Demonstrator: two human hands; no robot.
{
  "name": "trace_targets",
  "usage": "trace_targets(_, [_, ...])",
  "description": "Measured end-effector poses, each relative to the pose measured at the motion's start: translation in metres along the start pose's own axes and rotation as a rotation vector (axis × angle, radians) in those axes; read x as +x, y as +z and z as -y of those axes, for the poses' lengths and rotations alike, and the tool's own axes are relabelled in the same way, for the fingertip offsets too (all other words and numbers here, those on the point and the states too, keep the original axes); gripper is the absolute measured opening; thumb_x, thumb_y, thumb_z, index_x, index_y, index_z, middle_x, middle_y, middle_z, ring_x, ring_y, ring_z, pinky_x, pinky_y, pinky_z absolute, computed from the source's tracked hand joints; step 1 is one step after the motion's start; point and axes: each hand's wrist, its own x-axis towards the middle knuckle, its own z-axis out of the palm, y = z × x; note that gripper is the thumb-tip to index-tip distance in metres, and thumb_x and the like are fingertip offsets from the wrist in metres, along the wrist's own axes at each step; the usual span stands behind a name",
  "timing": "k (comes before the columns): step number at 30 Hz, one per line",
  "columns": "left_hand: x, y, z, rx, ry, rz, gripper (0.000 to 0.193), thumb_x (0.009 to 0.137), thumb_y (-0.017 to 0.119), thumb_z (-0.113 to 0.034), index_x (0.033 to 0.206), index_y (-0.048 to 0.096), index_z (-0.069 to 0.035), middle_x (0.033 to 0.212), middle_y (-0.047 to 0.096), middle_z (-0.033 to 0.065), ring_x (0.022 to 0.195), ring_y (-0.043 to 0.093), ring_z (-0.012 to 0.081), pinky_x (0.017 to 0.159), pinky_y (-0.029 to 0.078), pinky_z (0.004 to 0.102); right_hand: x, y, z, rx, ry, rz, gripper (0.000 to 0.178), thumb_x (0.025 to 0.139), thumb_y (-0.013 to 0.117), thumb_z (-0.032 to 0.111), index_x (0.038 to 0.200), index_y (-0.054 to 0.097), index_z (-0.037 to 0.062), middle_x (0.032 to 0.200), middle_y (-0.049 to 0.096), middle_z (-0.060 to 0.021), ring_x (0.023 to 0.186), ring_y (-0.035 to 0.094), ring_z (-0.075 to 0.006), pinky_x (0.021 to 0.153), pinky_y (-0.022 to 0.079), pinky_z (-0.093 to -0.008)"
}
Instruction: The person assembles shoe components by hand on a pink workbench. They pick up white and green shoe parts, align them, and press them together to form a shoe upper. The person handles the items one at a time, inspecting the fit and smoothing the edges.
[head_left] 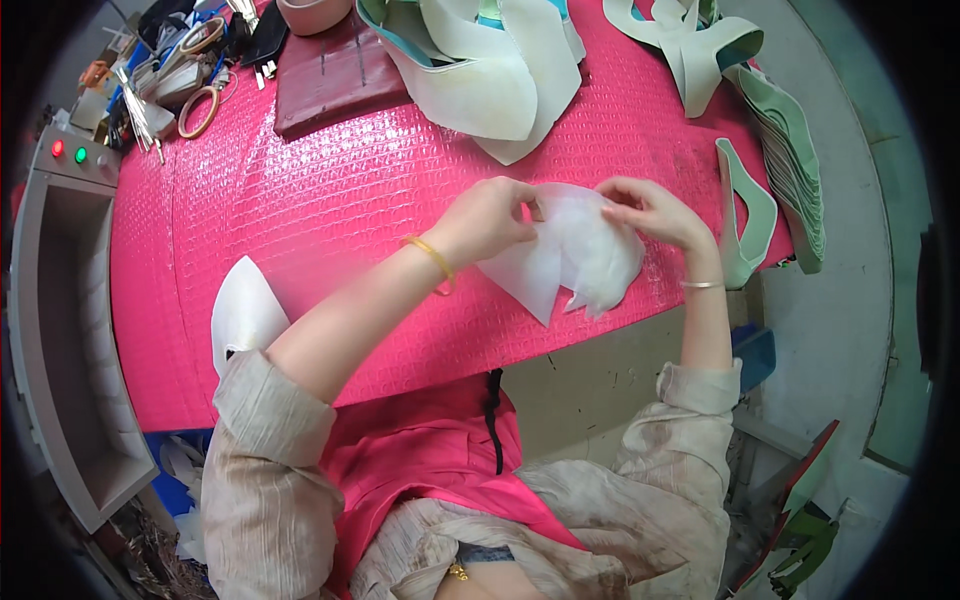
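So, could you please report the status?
Left fingers pinching thin translucent white sheeting; right fingers touching it. Curved white panel beside beige left sleeve.

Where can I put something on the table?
The pink table is bare between the dark red pad and the lone white piece. It's crowded around the tools, the white panels and the white sheets at left hand and right hand.

White sheet (520,278), pink tabletop (335,205), seemingly scale-patterned

The pink table cover (200,210) looks like glossy, embossed plastic. The thin white sheet (525,275) appears smooth, translucent and matt; the beige sleeves (275,410) are crinkled cloth.
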Motion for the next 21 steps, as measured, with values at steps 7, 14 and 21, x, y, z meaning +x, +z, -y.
trace_targets(7, [-0.011,-0.011,-0.007,-0.061,0.464,-0.398,0.041,0.069,0.069,-0.018,0.108,0.059,-0.006,0.085,0.063,0.0111,0.080,0.060,0.0185,0.070,0.046,0.0320,-0.039,0.036,0.045,0.289,-0.144,-0.099,0.028,0.074,0.069,0.007,0.097,0.054,0.0001,0.088,0.056,-0.0006,0.082,0.053,-0.0068,0.073,0.043,-0.0212])
trace_targets(14, [-0.062,-0.017,-0.059,0.445,0.564,-0.426,0.016,0.067,0.066,-0.009,0.079,0.058,-0.002,0.069,0.056,0.0089,0.063,0.057,0.0259,0.053,0.046,0.0328,-0.046,0.056,0.071,0.418,-0.101,-0.116,0.018,0.079,0.065,0.009,0.092,0.057,-0.0003,0.082,0.059,0.0010,0.075,0.054,-0.0051,0.067,0.043,-0.0205])
trace_targets(21, [-0.085,-0.011,-0.054,0.706,0.679,-0.606,0.017,0.066,0.065,-0.008,0.077,0.053,-0.004,0.074,0.052,0.0064,0.065,0.055,0.0213,0.053,0.046,0.0318,-0.042,0.074,0.072,0.511,-0.162,-0.135,0.017,0.084,0.060,0.014,0.088,0.062,-0.0018,0.078,0.060,0.0021,0.073,0.053,-0.0040,0.065,0.043,-0.0205])
